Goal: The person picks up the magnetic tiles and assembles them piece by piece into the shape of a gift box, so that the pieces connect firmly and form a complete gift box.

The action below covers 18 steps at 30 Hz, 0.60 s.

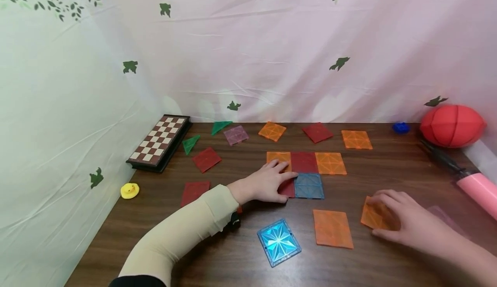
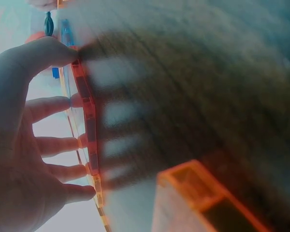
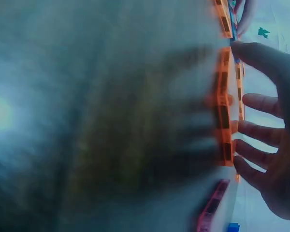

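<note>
My right grip [image 1: 407, 220], loosely spread, touches orange tile [image 1: 374, 216]; left grip [image 1: 268, 183], also spread, touches red tile [image 1: 287, 188], left and far of it.

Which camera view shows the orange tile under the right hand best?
The head view: the orange tile shows its face, partly covered by the right hand. The right wrist view shows mainly its edge; the left is unclear.

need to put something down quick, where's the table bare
Bare: left, between the yellow rubber duck and the nearest red square tile; right, between the back-right orange square tile and the pink-and-black pump. Crowded: the middle, where the left hand rests on adjoining magnetic tiles, and around the right hand.
</note>
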Available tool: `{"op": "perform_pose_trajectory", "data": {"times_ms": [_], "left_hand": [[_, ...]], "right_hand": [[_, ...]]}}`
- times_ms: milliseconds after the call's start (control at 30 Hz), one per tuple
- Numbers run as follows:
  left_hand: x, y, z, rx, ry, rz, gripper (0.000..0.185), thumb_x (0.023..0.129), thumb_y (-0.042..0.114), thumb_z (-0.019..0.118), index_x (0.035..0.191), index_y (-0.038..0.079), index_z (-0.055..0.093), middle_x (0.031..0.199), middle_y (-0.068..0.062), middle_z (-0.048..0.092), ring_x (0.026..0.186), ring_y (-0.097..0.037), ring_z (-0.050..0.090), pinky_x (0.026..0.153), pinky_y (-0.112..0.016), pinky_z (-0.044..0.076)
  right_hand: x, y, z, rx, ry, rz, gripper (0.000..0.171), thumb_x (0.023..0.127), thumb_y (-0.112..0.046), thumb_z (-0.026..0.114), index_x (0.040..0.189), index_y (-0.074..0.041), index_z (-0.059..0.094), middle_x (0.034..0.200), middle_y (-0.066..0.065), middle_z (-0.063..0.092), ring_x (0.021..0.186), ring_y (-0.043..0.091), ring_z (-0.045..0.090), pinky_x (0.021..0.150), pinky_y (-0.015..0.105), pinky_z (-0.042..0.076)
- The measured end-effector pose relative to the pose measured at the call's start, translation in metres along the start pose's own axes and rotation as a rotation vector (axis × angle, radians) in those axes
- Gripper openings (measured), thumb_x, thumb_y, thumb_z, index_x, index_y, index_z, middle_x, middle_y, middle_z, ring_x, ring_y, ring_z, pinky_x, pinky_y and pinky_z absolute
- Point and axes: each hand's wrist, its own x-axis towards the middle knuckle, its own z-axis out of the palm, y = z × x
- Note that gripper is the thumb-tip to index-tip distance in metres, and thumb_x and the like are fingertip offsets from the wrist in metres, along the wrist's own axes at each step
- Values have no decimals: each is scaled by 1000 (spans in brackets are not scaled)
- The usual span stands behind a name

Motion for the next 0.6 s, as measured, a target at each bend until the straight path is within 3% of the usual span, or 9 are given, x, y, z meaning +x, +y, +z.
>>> {"op": "perform_pose_trajectory", "data": {"times_ms": [233,400,600], "left_hand": [[3,1,0,2,-3,5,74,93,46,68,159,27,39,166,-13,24,150,-42,21,117,-56,26],[2,1,-1,4,-6,-2,75,92,46,69,159,28,39,166,-13,25,150,-42,21,117,-56,27],[2,2,-2,2,-19,-10,75,93,45,69,159,28,39,166,-13,24,150,-41,21,117,-56,27]], "right_hand": [[7,1,3,-1,-20,-28,65,58,-32,100,116,-24,70,117,-7,62,105,20,56,91,11,36],[29,-1,4,43,-75,-27,61,65,-30,97,119,-22,71,123,0,65,110,25,59,89,31,51],[54,-8,10,115,-141,-32,53,77,-31,91,125,-22,70,134,3,63,120,27,58,93,53,52]]}}
